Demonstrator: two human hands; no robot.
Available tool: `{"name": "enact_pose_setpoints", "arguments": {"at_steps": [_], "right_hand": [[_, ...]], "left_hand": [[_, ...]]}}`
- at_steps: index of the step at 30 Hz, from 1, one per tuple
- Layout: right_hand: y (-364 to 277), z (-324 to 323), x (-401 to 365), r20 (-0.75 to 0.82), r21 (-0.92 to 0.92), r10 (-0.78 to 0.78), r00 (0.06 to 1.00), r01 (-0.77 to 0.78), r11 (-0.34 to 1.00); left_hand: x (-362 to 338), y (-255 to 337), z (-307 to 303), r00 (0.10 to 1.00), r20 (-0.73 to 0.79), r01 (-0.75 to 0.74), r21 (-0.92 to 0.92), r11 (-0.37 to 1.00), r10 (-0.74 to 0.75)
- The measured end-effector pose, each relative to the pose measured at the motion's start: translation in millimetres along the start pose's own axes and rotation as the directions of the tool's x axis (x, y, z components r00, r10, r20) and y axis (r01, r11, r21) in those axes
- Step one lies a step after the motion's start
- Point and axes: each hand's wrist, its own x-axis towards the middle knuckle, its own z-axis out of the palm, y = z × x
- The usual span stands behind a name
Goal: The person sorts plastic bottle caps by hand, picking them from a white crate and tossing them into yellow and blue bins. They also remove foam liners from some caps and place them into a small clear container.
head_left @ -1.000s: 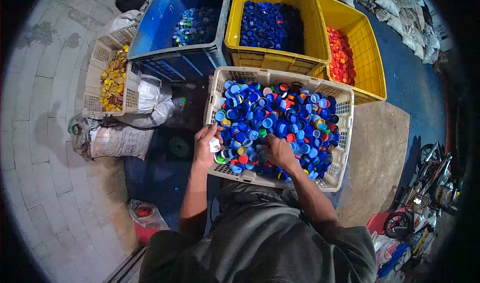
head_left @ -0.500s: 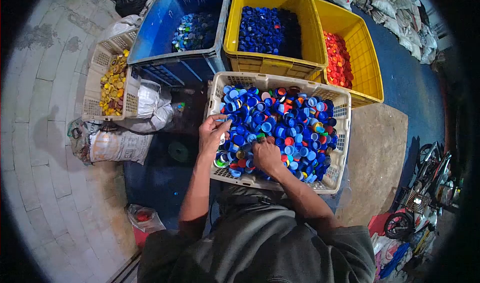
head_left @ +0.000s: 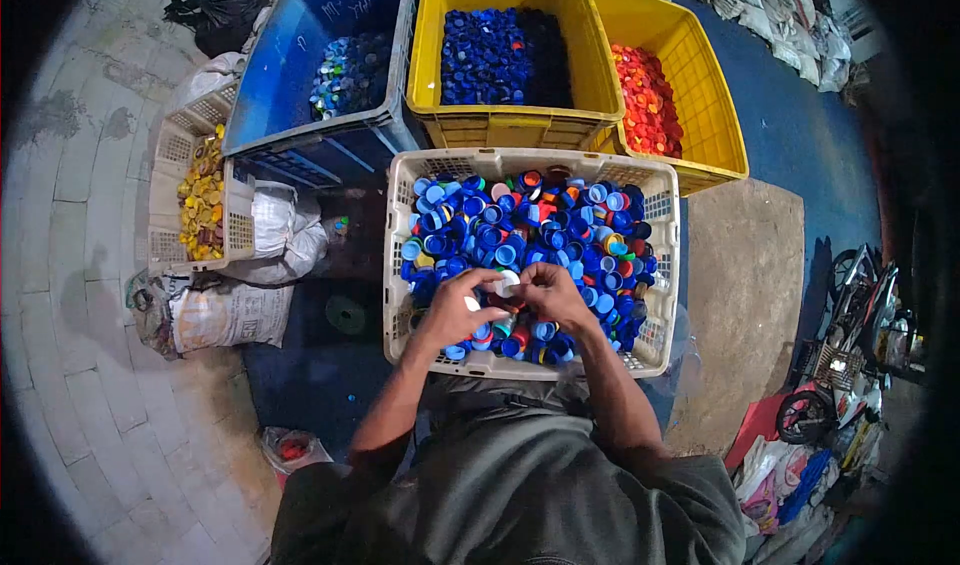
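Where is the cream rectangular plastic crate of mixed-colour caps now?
In the head view, the crate is central, below the left hand and right hand, in front of the yellow plastic bin of blue caps.

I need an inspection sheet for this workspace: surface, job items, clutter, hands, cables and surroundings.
Surface: dark blue floor with a brown board; what supports the off-white crate is hidden.
Job's things: the crate is full of mixed caps, mostly blue; a blue bin, two yellow bins and a smaller crate hold more caps.
Clutter: stuffed sacks at left, black bag beyond them.
Hands: left hand holds a white cap; right hand is at it too, grip unclear.
Cables: nothing clearly seen.
Surroundings: paved floor far left; wheel and loose items right; piled sacks upper right.
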Motion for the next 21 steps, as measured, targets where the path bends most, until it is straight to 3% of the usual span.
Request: {"name": "enact_pose_setpoints", "arguments": {"at_steps": [2,8,11,15,18,19,21], "right_hand": [[0.4,-3.6,1.2,0.023,0.037,-0.001,1.0,0.0,0.999],[3.5,10.0,-0.3,-0.039,0.138,-0.11,0.993,0.115,0.984],[4.4,10.7,-1.9,-0.059,-0.01,-0.183,0.981,0.183,0.983],[12.3,6.9,-1.2,-0.098,0.209,-0.213,0.972,0.229,0.951],[3.5,4.1,-3.1,-0.197,0.289,-0.114,0.974,0.169,0.942],[-5.7,7.1,-6.7,-0.233,0.29,-0.113,0.966,0.18,0.94],[0.1,8.0,-2.0,-0.277,0.278,-0.109,0.955,0.188,0.942]], "left_hand": [[1.9,1.3,13.1,0.989,-0.045,-0.131,0.161,0.978,0.139],[11.5,-4.9,29.9,0.977,-0.147,-0.088,0.377,0.922,0.154],[15.0,-13.6,25.3,0.936,-0.19,-0.211,0.373,0.903,0.297],[13.3,-20.6,15.6,0.988,-0.142,-0.066,-0.046,0.997,0.059],[11.1,-20.6,8.9,0.987,-0.027,0.115,-0.553,0.825,-0.156],[11.0,-18.5,10.1,0.991,-0.059,0.065,-0.576,0.815,-0.121],[9.4,-19.3,8.0,0.981,-0.043,0.106,-0.705,0.701,-0.191]]}}
